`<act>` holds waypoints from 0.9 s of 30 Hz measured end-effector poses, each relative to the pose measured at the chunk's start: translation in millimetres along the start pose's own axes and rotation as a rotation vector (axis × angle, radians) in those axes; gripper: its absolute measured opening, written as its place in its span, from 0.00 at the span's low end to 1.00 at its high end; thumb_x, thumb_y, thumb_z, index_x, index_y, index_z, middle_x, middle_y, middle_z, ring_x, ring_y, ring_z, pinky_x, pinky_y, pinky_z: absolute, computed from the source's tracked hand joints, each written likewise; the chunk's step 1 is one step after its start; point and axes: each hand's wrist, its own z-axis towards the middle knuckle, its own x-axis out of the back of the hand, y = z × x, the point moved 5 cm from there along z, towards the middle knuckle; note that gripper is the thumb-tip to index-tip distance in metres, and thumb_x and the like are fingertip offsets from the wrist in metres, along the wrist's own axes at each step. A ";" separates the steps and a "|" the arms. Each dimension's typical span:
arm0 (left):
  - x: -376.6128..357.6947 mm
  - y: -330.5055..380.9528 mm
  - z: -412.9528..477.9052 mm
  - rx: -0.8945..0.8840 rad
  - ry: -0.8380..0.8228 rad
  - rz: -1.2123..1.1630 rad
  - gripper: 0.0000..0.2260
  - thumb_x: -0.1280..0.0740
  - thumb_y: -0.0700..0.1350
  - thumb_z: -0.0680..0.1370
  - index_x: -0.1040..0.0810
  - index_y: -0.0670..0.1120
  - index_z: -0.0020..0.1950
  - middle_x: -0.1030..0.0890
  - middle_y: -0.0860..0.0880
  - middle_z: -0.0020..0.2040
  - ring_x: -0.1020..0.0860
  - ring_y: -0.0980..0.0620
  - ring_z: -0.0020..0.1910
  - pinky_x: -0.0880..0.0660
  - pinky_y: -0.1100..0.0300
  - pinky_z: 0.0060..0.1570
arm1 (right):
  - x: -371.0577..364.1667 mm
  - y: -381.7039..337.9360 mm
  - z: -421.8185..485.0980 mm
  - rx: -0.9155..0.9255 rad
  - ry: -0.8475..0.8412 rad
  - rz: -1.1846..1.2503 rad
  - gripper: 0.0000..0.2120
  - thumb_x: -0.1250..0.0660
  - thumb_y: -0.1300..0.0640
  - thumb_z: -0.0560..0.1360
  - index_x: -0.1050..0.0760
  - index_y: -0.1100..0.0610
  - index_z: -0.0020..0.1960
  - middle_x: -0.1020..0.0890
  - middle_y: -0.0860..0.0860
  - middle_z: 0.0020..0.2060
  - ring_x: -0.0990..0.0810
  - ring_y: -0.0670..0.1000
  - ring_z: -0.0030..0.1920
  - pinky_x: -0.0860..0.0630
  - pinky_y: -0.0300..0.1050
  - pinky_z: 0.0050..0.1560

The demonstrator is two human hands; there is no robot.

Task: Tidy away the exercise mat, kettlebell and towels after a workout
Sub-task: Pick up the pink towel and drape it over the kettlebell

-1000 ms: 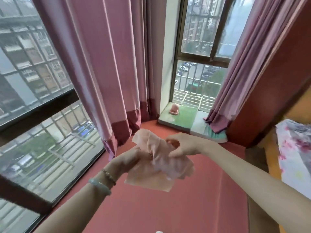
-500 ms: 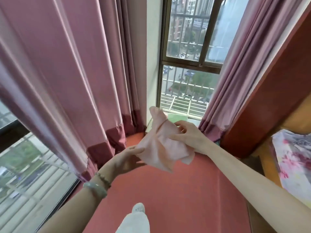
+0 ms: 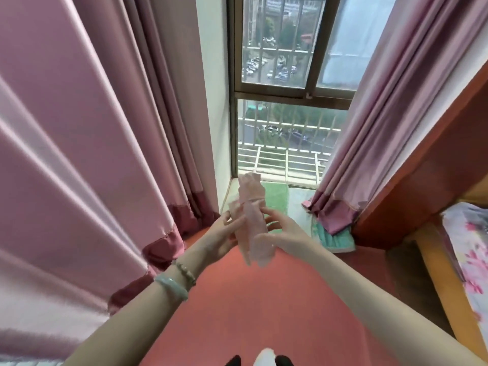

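I hold a pale pink towel [image 3: 252,220] up in front of me, gathered into a long narrow upright strip. My left hand [image 3: 227,233] grips its left side and my right hand [image 3: 284,231] pinches its right side. Under my arms lies the red exercise mat [image 3: 264,299]. A green towel [image 3: 277,198] is spread on the low window ledge behind the pink one. A teal towel [image 3: 336,240] lies at the foot of the right curtain. The kettlebell is hidden behind the pink towel.
Pink curtains hang at the left [image 3: 92,154] and right [image 3: 369,114] of the barred window [image 3: 285,128]. A wooden bed frame [image 3: 449,299] with a floral sheet [image 3: 472,247] borders the mat on the right. Something white [image 3: 265,357] shows at the bottom edge.
The crumpled pink towel has been drawn up into a narrow vertical strip between both hands. My view has swung right and moved closer to the window ledge.
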 end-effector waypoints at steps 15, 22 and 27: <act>90.9 23.6 279.4 0.256 0.145 -0.093 0.29 0.33 0.40 0.66 0.32 0.36 0.67 0.25 0.33 0.60 0.23 0.39 0.54 0.25 0.43 0.57 | 101.1 95.4 258.4 -0.404 -0.050 0.357 0.36 0.23 0.48 0.63 0.34 0.51 0.67 0.24 0.54 0.60 0.22 0.51 0.57 0.23 0.46 0.50; 124.7 22.6 368.4 0.399 0.152 -0.121 0.13 0.45 0.35 0.78 0.25 0.40 0.58 0.18 0.43 0.47 0.19 0.49 0.43 0.21 0.58 0.42 | 102.0 113.0 362.8 -0.454 -0.169 0.553 0.16 0.32 0.65 0.73 0.26 0.59 0.60 0.19 0.58 0.54 0.20 0.57 0.53 0.25 0.57 0.58; 168.7 10.1 418.7 0.452 0.186 0.011 0.14 0.40 0.32 0.77 0.27 0.44 0.60 0.20 0.46 0.49 0.18 0.55 0.41 0.23 0.64 0.37 | 103.9 142.5 421.2 -0.513 -0.095 0.449 0.13 0.34 0.69 0.73 0.24 0.54 0.52 0.18 0.52 0.47 0.19 0.47 0.43 0.21 0.43 0.44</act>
